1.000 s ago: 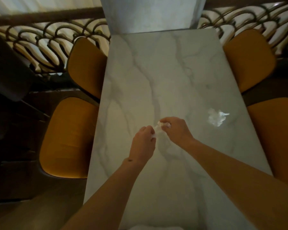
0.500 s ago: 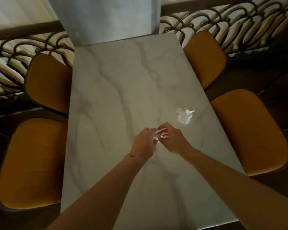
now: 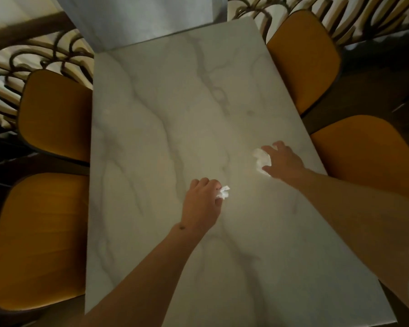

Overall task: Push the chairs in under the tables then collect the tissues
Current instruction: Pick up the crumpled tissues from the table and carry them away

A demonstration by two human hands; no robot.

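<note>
Looking down at a long marble table (image 3: pixel 165 128), white with grey veins running along its length. Four orange chairs sit around it, two per side, all tucked up against the edges: near left chair (image 3: pixel 37 239), far left chair (image 3: pixel 54 114), far right chair (image 3: pixel 305 57), near right chair (image 3: pixel 368 152). Their seats partly slide under the top.

Left hand (image 3: pixel 202 204) is roughly mid-table, curled nearly closed, pinching a small tissue (image 3: pixel 223 192) between thumb and fingertips. The white paper pokes out on the right side of the fist, just above the surface. Can't tell if it's touching the marble or not.

Right hand (image 3: pixel 282 161) is further out and over toward the right edge of the table, beside the near right chair. Fingers are spread and half curled, like a claw, wrapped around the right side of a bigger tissue (image 3: pixel 261 160). That one is a crumpled white wad lying on the table. The fingers touch it at the top and bottom, but the grip isn't closed; most of the wad is sticking out on the left of the palm.

Both forearms are bare and come in from the near edge. At the far end there's a grey pillar (image 3: pixel 139 17) butting against the table, with a dark curly railing (image 3: pixel 33 60) either side of it behind the chairs.
</note>
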